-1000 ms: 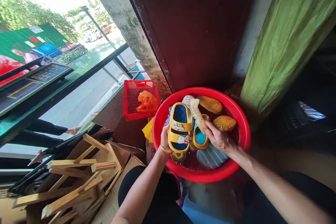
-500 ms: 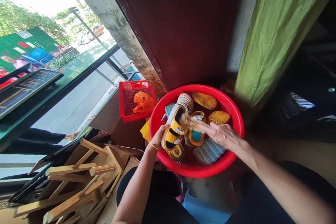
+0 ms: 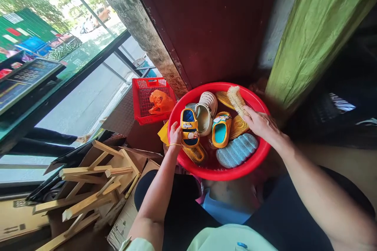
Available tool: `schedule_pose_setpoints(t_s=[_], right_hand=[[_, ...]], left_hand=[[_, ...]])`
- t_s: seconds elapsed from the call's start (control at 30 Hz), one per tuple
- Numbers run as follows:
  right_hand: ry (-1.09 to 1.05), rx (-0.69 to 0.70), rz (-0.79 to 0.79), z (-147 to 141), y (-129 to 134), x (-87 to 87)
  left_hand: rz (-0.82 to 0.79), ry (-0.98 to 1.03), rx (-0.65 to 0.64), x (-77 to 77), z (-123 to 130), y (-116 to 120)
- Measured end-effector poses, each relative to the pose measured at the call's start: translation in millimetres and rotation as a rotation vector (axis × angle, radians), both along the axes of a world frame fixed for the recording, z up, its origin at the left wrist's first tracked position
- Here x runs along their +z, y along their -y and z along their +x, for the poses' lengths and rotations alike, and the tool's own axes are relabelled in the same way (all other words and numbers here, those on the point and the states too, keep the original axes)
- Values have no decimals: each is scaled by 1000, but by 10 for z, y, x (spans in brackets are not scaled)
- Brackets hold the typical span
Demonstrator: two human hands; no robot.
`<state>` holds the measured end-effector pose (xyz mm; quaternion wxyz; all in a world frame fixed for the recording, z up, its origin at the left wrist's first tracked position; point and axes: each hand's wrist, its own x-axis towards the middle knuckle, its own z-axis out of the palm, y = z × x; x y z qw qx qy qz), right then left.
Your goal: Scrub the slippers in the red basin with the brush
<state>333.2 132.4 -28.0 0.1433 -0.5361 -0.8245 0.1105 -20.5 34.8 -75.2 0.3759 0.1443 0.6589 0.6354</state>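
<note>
A red basin (image 3: 224,174) holds water and several shoes. At its left side my left hand (image 3: 176,134) grips a yellow sandal (image 3: 190,135) with a dark blue inside. My right hand (image 3: 262,123) is closed on a scrub brush (image 3: 236,100), bristles showing, over the basin's right part and apart from the sandal. Between the hands lie a cream clog (image 3: 204,117) and a yellow shoe (image 3: 220,131) with a teal inside. A blue ridged sole (image 3: 238,150) faces up near the front right, with yellow soles around it.
A red crate (image 3: 140,102) with an orange bag (image 3: 161,102) stands left of the basin. Wooden stools (image 3: 97,180) and cardboard (image 3: 120,223) are at the lower left. A green cloth (image 3: 309,39) hangs at the right, beside a dark red panel (image 3: 206,23).
The brush has lifted off the yellow sandal and moved right and up. The sandal has turned more upright and moved slightly left, uncovering the cream clog.
</note>
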Motion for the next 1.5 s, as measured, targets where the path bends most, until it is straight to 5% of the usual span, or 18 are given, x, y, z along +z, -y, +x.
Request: schedule_pose_setpoints(t_s=[0.17, 0.33, 0.43, 0.53, 0.6, 0.7, 0.8, 0.97, 1.13, 1.3, 1.5], right_hand=[[14, 33, -41, -23, 36, 50], [24, 48, -76, -33, 54, 55], [22, 88, -88, -50, 49, 62], [31, 110, -99, -80, 50, 65], [40, 123, -100, -89, 45, 47], [40, 163, -90, -70, 13, -17], [56, 167, -84, -35, -16, -82], [118, 103, -78, -6, 48, -62], [70, 85, -64, 74, 63, 20], [-47, 12, -25, 148, -43, 119], [-72, -18, -83, 27, -22, 188]], left_hand=[[-33, -311, -23, -53, -22, 19], [63, -698, -130, 224, 258, 146], [79, -319, -469, 297, 721, 331], [102, -95, -883, 160, 1177, 469], [164, -309, -1126, 2, 1336, 459], [156, -653, -1292, -231, 1316, 324], [104, -802, -1276, -424, 1171, 182], [22, -776, -1198, -621, 1108, 108], [-6, -714, -1073, -531, 1289, 222], [-24, -786, -1195, -403, 1517, 314], [-259, -768, -1295, -529, 1640, 207]])
